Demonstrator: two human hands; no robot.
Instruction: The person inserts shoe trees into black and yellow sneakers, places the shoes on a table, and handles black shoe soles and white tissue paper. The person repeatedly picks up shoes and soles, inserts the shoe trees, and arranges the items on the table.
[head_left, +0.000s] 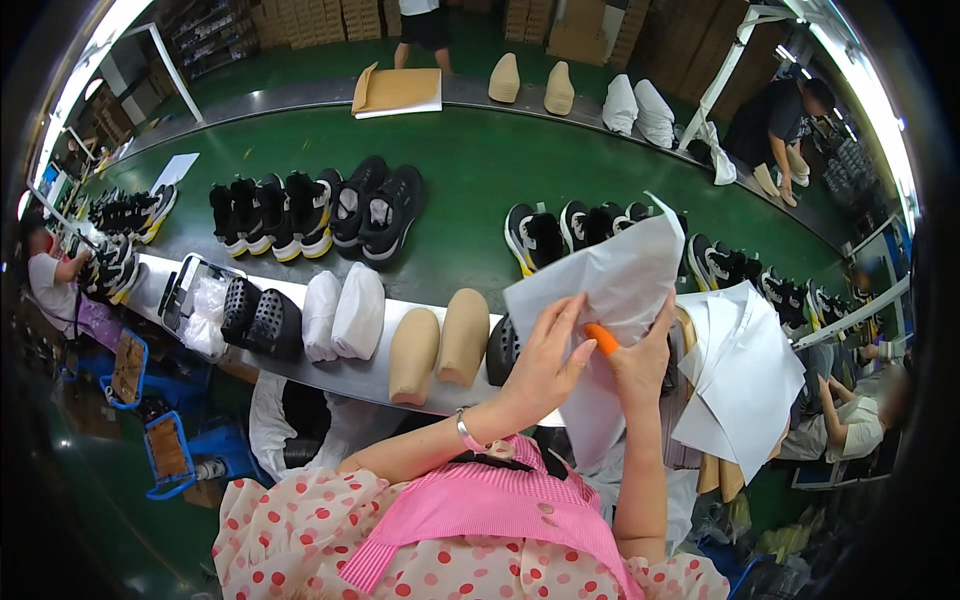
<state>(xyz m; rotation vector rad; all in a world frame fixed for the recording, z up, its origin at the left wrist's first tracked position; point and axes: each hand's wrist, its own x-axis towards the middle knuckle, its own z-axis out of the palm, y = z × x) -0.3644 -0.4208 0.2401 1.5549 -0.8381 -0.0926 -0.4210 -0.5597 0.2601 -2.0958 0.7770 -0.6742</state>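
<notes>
A white sheet of paper [625,262] is raised in front of me, its lower part hanging between my wrists. My right hand [640,362] grips it, the thumb in an orange finger cover [601,338] on the near side. The fingers of my left hand [545,362] lie stretched against the sheet, thumb apart. Behind the left hand, a black perforated shoe form [503,352] is partly hidden. Left of it stand two beige shoe lasts [414,357] on the metal ledge. A stack of white paper sheets [742,375] lies right of my right hand.
Along the ledge are two white-wrapped forms [358,312], black perforated forms [272,322] and a wire basket [180,300]. Black sneakers [392,215] stand in rows on the green bench [465,180]. A brown envelope [395,90] lies on the far shelf. Several other people are around.
</notes>
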